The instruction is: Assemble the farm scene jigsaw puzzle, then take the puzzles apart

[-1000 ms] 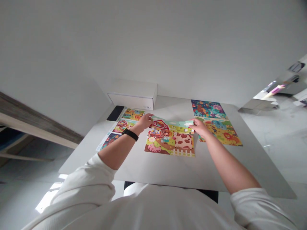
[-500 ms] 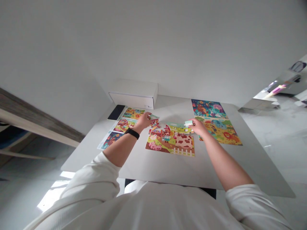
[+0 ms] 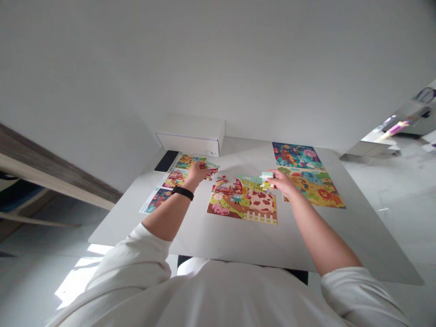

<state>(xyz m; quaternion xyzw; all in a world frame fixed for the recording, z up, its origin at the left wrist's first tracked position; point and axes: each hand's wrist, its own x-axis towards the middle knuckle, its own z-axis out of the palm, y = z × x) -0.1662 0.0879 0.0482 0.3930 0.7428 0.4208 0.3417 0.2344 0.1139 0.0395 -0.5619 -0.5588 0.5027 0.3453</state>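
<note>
**Two bare hands over a half-built farm jigsaw on a white table**

Right hand [image 3: 281,182] is raised just above the top edge of the puzzle; thumb and fingers seem pinched on a pale mint-green cardboard jigsaw piece [image 3: 267,175], held by its edges, likely so the printed face stays clear; the piece sits just off the assembled part, so it looks held, not set down; left hand [image 3: 195,175], with a black fitness band [image 3: 183,192] on the wrist, is curled downward at the far left of the puzzle; the palm hides whatever is under it, so I cannot tell if it grips anything; small loose red-and-cream barn pieces [image 3: 213,171] lie just ahead of the left fingertips, apparently spread out for easy reach; the colourful cardboard farm jigsaw [image 3: 242,204] lies between the hands, with a brown-spotted cow, a white fence and a pink pig joined nearest the body; its top edge looks incomplete; three glossy printed picture cards [image 3: 175,179] run in a line under and beyond the left hand, seemingly for reference; two bright finished animal jigsaws [image 3: 308,181] lie beyond the right hand; a white cardboard box [image 3: 190,136] and a black slim phone-like slab [image 3: 166,161] sit ahead of the left hand, at the far end of the white table [image 3: 238,240]; white long sleeves [image 3: 146,254] are pushed up both forearms, leaving the hands free.
</note>
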